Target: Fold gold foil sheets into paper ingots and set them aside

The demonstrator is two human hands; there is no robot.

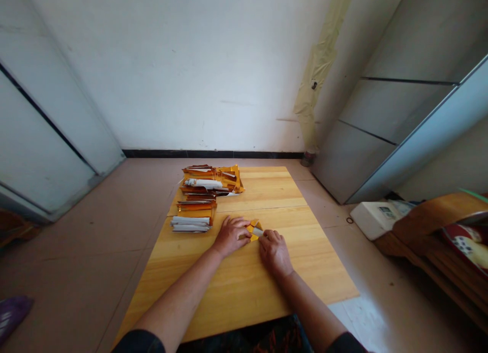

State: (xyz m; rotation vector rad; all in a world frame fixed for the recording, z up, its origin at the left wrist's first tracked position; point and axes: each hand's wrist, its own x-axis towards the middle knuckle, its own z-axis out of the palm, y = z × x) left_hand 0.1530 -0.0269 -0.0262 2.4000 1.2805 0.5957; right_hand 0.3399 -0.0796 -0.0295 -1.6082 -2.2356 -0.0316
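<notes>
A small piece of folded paper [257, 232], gold with a white face, lies on the wooden table between my hands. My left hand [230, 236] has its thumb and fingertips on the paper's left side, pinching it. On the right edge, the curled fingers of my right hand [275, 250] grip the same paper; their tips are partly hidden. To the left of my hands lies a stack of white paper strips [190, 224]. Beyond it are bundles of gold and brown folded paper [198, 207], and a white roll-like bundle [204, 183] rests among them.
The wooden table [305, 271] stands on a tiled floor, before a white wall [213, 78]. At the right are a grey refrigerator-like cabinet [381, 124], a white box [375, 218] and wooden furniture [419, 241]. A purple item [13, 315] lies on the floor at left.
</notes>
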